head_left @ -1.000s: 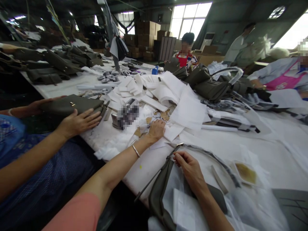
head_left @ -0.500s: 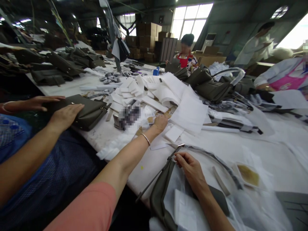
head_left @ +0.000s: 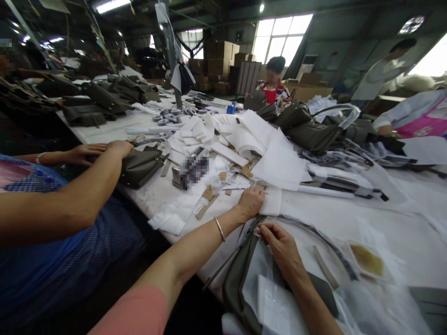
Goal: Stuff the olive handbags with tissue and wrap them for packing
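A dark olive handbag [head_left: 231,284] lies at the table's near edge, partly under clear plastic and white padding [head_left: 275,302]. My right hand [head_left: 282,246] rests over it, thumb and fingers pinched at its top edge, close to where the wrapped handle [head_left: 316,232] joins. Beyond the bag, my left hand [head_left: 251,203] is closed, its fingers curled beside a square white foam piece [head_left: 271,201]. Whatever sits inside those fingers is too small or hidden to name. Brown and white paper scraps [head_left: 232,179] lie just past it.
A heap of white foam sheets [head_left: 223,135] fills the table's middle. On the left, a co-worker's hands [head_left: 104,151] are on another olive bag [head_left: 145,163]. More bags [head_left: 310,125] stand at the back right. A shallow tray [head_left: 370,260] holds something yellowish.
My left hand has come back from the paper scraps toward the handbag, beside the foam piece. My right hand stays at the bag. The co-worker's nearer arm has shifted on the other bag.
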A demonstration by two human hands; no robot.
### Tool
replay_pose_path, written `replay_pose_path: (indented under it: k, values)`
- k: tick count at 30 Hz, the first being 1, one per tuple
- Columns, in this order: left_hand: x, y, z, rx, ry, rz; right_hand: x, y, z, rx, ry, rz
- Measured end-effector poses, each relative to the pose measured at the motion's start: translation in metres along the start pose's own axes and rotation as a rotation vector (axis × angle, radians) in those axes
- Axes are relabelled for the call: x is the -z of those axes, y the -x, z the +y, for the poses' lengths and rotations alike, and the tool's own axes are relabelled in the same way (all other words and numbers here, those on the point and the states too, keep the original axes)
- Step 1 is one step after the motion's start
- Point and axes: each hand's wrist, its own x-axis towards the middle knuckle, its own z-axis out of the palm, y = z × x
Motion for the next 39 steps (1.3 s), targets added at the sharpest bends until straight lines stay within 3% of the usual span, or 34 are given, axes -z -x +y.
replay_pose_path:
  k: [5, 12, 15, 18, 22, 25, 28, 32, 35, 39]
  values:
    - [0.008, 0.007, -0.017, 0.007, 0.028, 0.016, -0.001, 0.001, -0.003, -0.010, -0.004, 0.001]
    - [0.014, 0.019, -0.077, 0.102, -0.019, 0.003, -0.001, 0.001, -0.005, -0.028, -0.023, 0.004]
    - [0.017, 0.020, -0.089, 0.092, -0.021, -0.013, -0.002, 0.001, -0.005, -0.033, -0.037, 0.011]
    - [0.019, 0.019, -0.076, 0.023, 0.014, -0.011, -0.002, 0.001, -0.005, -0.035, -0.033, -0.002]
    - [0.014, 0.013, -0.042, -0.097, 0.071, -0.034, -0.001, 0.000, -0.004, -0.038, -0.021, 0.000]
    - [0.008, 0.008, -0.026, -0.089, 0.069, -0.037, -0.001, 0.001, -0.003, -0.038, -0.031, -0.001]
    - [0.007, 0.006, -0.032, -0.002, 0.031, -0.013, -0.001, 0.001, -0.004, -0.029, -0.050, -0.003]
    - [0.014, 0.007, -0.057, 0.079, -0.019, 0.025, -0.003, 0.001, -0.005, -0.025, -0.097, -0.011]
    - [0.021, 0.006, -0.065, 0.029, -0.018, 0.069, -0.005, 0.000, -0.006, -0.014, -0.115, -0.012]
    - [0.026, -0.014, -0.045, -0.120, 0.014, 0.135, -0.007, 0.001, -0.007, -0.005, -0.115, 0.003]
